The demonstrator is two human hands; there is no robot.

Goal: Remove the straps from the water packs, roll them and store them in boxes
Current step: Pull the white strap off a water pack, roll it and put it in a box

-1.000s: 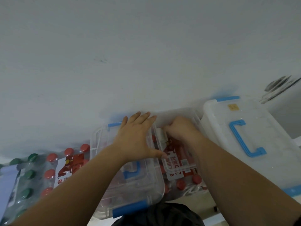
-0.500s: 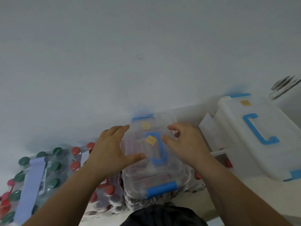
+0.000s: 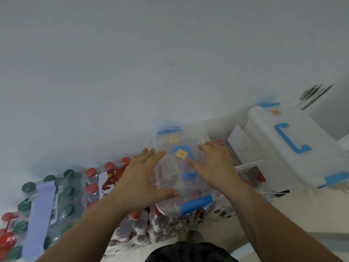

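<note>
A small clear box (image 3: pixel 184 140) with blue latches and a closed lid sits on top of red-capped water packs (image 3: pixel 136 224). My left hand (image 3: pixel 140 178) lies on the lid's left side with fingers spread and straight, thumb along the front edge. My right hand (image 3: pixel 216 167) presses the lid's right side, fingers spread. A pale purple strap (image 3: pixel 38 214) still wraps the green-capped water pack (image 3: pixel 62 193) at the left. What is inside the box is too blurred to make out.
A larger white box (image 3: pixel 294 146) with a blue handle stands at the right, against the white wall (image 3: pixel 151 63). Another red-capped pack (image 3: pixel 5 237) shows at the far left edge. Pale floor (image 3: pixel 302 214) lies at the right front.
The lid, held aside a second ago while my right hand was inside the box, now covers it. Both hands have flattened on the lid.
</note>
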